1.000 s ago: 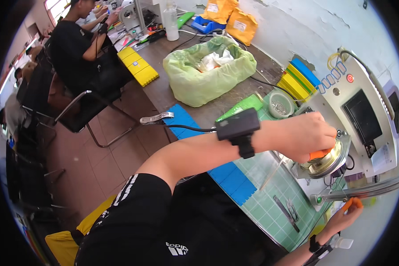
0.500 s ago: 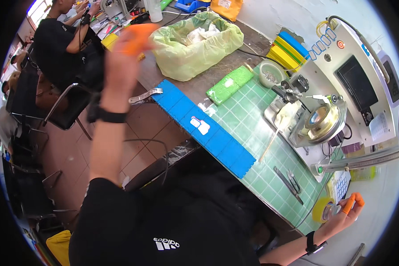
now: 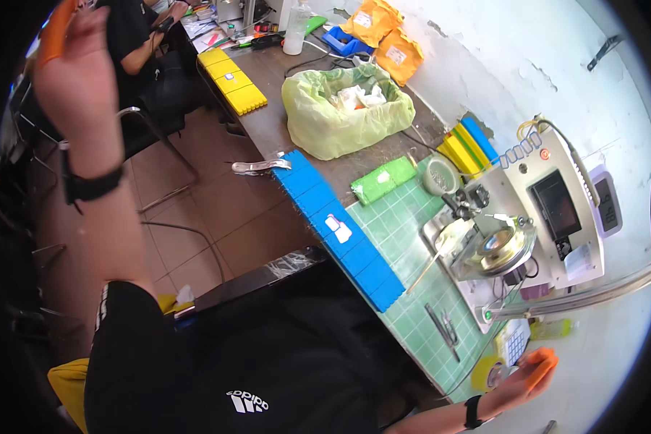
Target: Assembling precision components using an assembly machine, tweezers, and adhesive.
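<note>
My left hand (image 3: 79,69) is raised at the far left, off the table, with an orange covering on a finger. Its fingers are stretched upward and slightly blurred; nothing shows in it. Out at the lower right, my right hand (image 3: 522,382) has orange-covered fingers, loosely bent, with nothing seen in them. A roll of yellow tape (image 3: 489,373) is nearest to it. Between my arms, a blue ridged strip (image 3: 347,246) with a white-and-pink label lies along the table edge. Tweezers (image 3: 441,329) and small snips (image 3: 450,327) rest on the green gridded mat (image 3: 390,231).
A machine (image 3: 568,217) with a screen and round metal wheel stands at the right. Beyond the mat are a green block (image 3: 385,181), a small bowl (image 3: 441,176) and a bag-lined bin (image 3: 333,130). A yellow strip (image 3: 233,81) lies farther left, near a seated person (image 3: 130,36).
My left hand has swung left and upward, away from the bin. My right hand has shifted lower and its fingers are more bent. The view has turned, uncovering the yellow strip.
</note>
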